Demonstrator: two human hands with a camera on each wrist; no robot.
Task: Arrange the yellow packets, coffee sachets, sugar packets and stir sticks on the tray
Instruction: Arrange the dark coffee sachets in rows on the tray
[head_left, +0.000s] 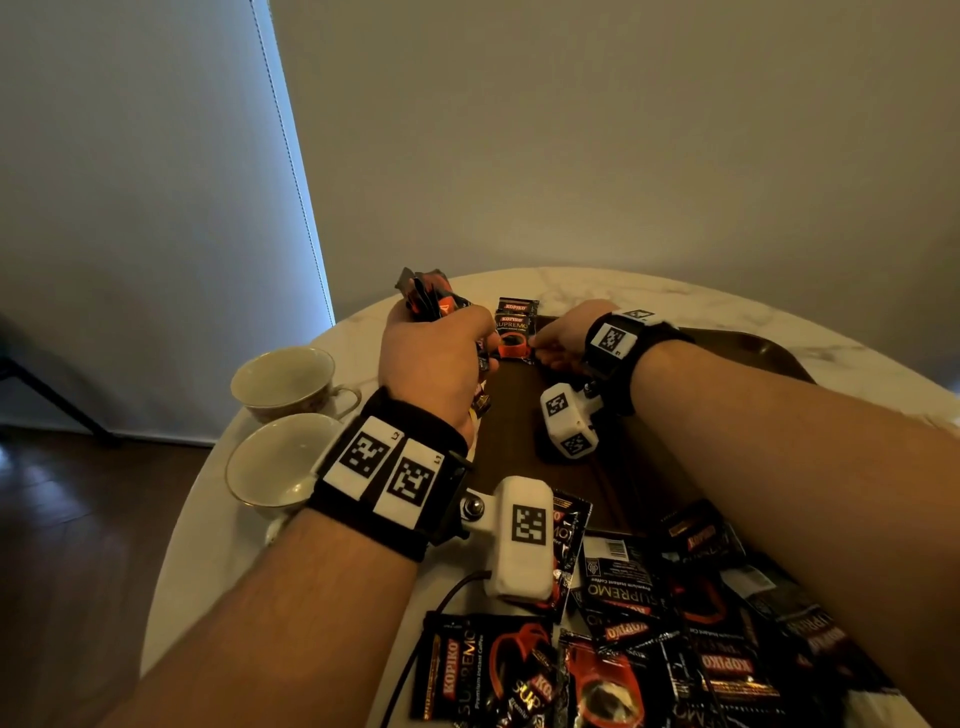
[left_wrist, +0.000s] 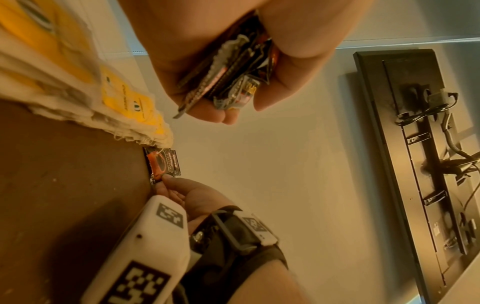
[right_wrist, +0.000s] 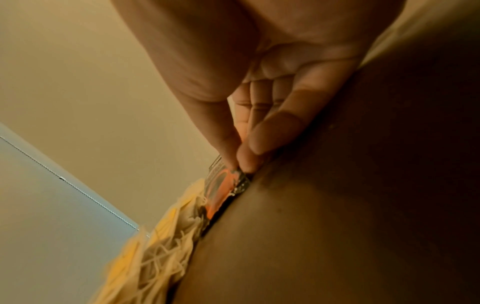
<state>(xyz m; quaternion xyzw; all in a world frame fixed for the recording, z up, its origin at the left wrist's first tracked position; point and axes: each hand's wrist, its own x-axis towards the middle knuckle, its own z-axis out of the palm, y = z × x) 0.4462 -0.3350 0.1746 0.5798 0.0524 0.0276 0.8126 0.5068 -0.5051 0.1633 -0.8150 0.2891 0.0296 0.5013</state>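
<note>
A dark brown tray (head_left: 519, 415) lies on the round marble table. My left hand (head_left: 436, 358) hovers over its far left corner and grips a bundle of black coffee sachets (head_left: 431, 299), seen fanned in the fist (left_wrist: 233, 72) in the left wrist view. My right hand (head_left: 545, 348) pinches the near corner of a coffee sachet (head_left: 514, 332) lying with another at the tray's far edge; thumb and fingertips (right_wrist: 246, 144) close on its foil rim (right_wrist: 223, 189). Yellow packets (left_wrist: 124, 96) lie stacked on the tray beside that sachet (left_wrist: 163, 162). No stir sticks show.
Several loose coffee sachets (head_left: 649, 623) are heaped at the table's near edge, over the tray's near end. Two empty cups (head_left: 291, 379) (head_left: 280, 465) stand left of the tray. A wall and a window blind (head_left: 156, 208) rise behind the table.
</note>
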